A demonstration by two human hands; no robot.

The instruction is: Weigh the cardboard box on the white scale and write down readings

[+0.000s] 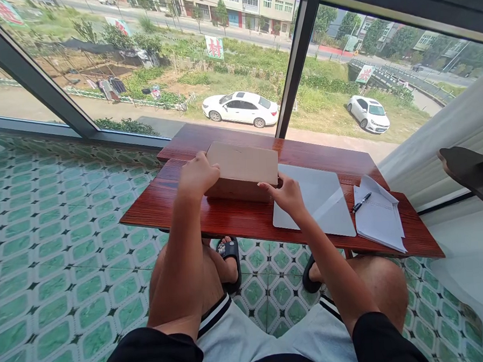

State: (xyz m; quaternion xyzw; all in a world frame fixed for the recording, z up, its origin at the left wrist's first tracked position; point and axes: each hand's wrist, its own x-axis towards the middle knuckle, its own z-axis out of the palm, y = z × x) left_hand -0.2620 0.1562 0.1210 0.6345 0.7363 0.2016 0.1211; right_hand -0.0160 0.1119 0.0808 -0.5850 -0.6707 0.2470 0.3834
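Note:
A closed brown cardboard box (242, 162) sits on the dark red wooden table (178, 200), left of the middle. My left hand (199, 175) grips the box at its left end, fingers over the upper edge. At the right end my right hand (286, 193) holds it, with the thumb along the front upper edge and the other fingers partly hidden behind the corner. Beside the box, partly under my right hand, lies a flat pale grey board (317, 198) with a glossy surface.
White paper sheets (379, 214) with a black pen (362, 203) on them lie at the table's right side. Large windows stand behind the table, and a white curtain (437, 138) hangs at the right. A dark curved object (470, 171) juts in from the right edge.

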